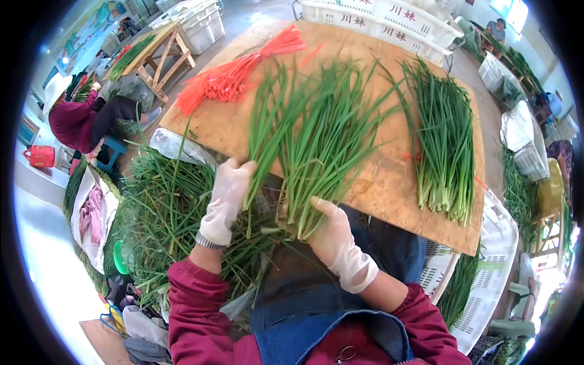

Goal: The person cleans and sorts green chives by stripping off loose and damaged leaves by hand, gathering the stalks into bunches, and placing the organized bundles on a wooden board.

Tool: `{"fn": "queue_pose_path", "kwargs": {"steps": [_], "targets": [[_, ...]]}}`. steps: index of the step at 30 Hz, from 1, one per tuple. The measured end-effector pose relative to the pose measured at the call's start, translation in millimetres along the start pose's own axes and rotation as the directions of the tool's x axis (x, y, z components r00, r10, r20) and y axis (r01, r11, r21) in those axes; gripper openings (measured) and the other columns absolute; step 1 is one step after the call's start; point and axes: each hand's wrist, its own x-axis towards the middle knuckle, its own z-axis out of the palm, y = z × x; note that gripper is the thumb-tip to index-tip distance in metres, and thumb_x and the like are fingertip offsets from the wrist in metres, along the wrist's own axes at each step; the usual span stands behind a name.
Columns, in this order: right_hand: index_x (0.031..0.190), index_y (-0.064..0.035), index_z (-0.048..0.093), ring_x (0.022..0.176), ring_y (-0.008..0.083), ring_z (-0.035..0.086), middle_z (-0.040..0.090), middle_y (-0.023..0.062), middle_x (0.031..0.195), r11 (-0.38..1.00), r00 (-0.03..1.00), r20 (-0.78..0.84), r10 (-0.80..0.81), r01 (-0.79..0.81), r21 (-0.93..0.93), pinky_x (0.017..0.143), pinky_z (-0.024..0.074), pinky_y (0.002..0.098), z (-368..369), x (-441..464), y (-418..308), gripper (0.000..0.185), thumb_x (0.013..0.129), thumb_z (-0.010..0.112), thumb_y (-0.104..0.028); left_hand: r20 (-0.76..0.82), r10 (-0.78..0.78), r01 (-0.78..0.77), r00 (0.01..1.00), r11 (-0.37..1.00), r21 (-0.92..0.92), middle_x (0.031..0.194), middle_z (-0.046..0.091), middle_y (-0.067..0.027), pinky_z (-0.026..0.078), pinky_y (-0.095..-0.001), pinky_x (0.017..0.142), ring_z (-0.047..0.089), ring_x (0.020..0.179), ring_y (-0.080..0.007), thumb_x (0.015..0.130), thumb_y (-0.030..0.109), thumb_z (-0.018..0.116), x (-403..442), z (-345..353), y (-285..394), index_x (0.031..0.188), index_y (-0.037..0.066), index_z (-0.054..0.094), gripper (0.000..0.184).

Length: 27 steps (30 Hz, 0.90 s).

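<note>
My left hand (226, 198), in a pale thin glove, is closed on a few stems at the left side of the loose garlic chives (328, 128). My right hand (336, 243), gloved too, grips the stem ends of the larger bunch, its thumb lying along them. The leaves point away from me across the wooden board (383, 188); some are blurred. On the board's right lies a neat bundle of chives (447, 146) with even pale ends, a red tie showing at its left edge. A fan of red plastic ties (228, 76) rests at the far left.
A large heap of chives (164, 207) lies below the board on my left. White crates (377, 24) stand behind it, and another crate (486, 274) is at my right. A seated person in a maroon top (73, 125) is by a wooden table (155, 55) at left.
</note>
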Motion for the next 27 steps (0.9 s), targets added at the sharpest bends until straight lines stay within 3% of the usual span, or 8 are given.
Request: {"fn": "queue_pose_path", "kwargs": {"steps": [4,5,8,12,15,22,24,27], "targets": [[0.119,-0.0001,0.047,0.106,0.0275,0.053,0.056,0.0138,0.115,0.979,0.988,-0.12,-0.099,0.075,-0.191,0.093,0.0396,0.0462,-4.8,-11.0,-6.2,0.037,0.087,0.049,-0.018,-0.319,0.416,-0.237,0.852,0.848,0.474,0.099,0.06,-0.014,0.046,-0.0293,0.078,0.058,0.086,-0.0197,0.083,0.015,0.058,-37.2,-6.5,2.2,0.111,-0.007,0.054,0.037],[0.119,-0.0007,0.047,0.105,0.0277,0.055,0.056,0.0138,0.114,0.97,0.985,-0.132,-0.114,0.081,-0.231,0.091,0.0419,0.0477,-5.7,-13.0,-8.3,0.037,0.088,0.05,-0.019,-0.347,0.487,-0.345,0.801,0.85,0.397,0.091,0.059,-0.0162,0.047,-0.0352,0.074,0.059,0.079,-0.0297,0.078,0.012,0.063,-45.7,-4.0,0.4,0.107,-0.005,0.056,0.034],[0.119,-0.0006,0.047,0.1,0.0287,0.057,0.057,0.0137,0.113,0.913,0.971,-0.189,-0.145,0.058,-0.405,0.085,0.0465,0.0475,-2.9,-24.7,-15.5,0.037,0.087,0.051,-0.02,-0.168,0.55,-0.463,0.818,0.802,0.378,0.095,0.059,-0.0127,0.047,-0.0288,0.073,0.058,0.081,-0.0193,0.08,0.009,0.063,-73.2,10.3,6.6,0.109,-0.003,0.055,0.033],[0.116,-0.002,0.05,0.094,0.0282,0.06,0.059,0.0133,0.109,0.874,0.951,-0.251,-0.182,0.039,-0.484,0.078,0.0505,0.0454,-15.6,-25.9,-24.2,0.035,0.087,0.052,-0.023,-0.088,0.453,-0.354,0.887,0.792,0.498,0.095,0.062,-0.0151,0.047,-0.0305,0.075,0.059,0.084,-0.0199,0.08,0.012,0.063,-75.1,36.5,17.5,0.11,-0.006,0.053,0.036],[0.113,-0.0019,0.053,0.09,0.0262,0.06,0.06,0.0107,0.102,0.897,0.951,-0.246,-0.19,0.067,-0.436,0.076,0.0507,0.0421,-7.4,-23.0,-22.4,0.032,0.087,0.055,-0.02,0.139,0.09,-0.102,0.986,0.991,0.087,0.098,0.062,-0.0129,0.047,-0.0288,0.075,0.059,0.086,-0.0171,0.082,0.012,0.06,-56.3,46.9,18.5,0.111,-0.008,0.052,0.036],[0.114,0.0012,0.051,0.094,0.0237,0.058,0.06,0.0096,0.105,0.924,0.979,-0.154,-0.132,0.065,-0.378,0.082,0.0479,0.0397,-3.9,-19.3,-12.9,0.035,0.086,0.057,-0.018,0.33,-0.013,0.096,0.944,0.967,-0.237,0.097,0.062,-0.0087,0.047,-0.0247,0.075,0.058,0.083,-0.0124,0.082,0.007,0.057,-90.9,35.0,-1.1,0.115,-0.007,0.05,0.036],[0.116,0.0001,0.05,0.101,0.0258,0.056,0.059,0.0108,0.11,0.939,0.988,-0.105,-0.116,0.075,-0.335,0.089,0.0437,0.0433,-15.6,-16.1,-12.0,0.037,0.087,0.055,-0.021,0.313,0.035,-0.095,0.949,0.979,0.181,0.096,0.063,-0.0125,0.047,-0.0267,0.076,0.059,0.084,-0.0158,0.082,0.01,0.059,-103.8,20.3,2.1,0.111,-0.005,0.055,0.033],[0.116,-0.001,0.05,0.104,0.0262,0.054,0.058,0.0102,0.113,0.979,0.994,-0.077,-0.079,0.063,-0.193,0.093,0.0399,0.0422,-23.7,-8.4,-8.6,0.038,0.084,0.058,-0.019,-0.106,0.42,-0.348,0.901,0.847,0.402,0.091,0.063,-0.017,0.047,-0.0322,0.075,0.061,0.082,-0.0246,0.079,0.017,0.065,-100.3,-1.6,2.8,0.105,-0.005,0.058,0.035]]}}
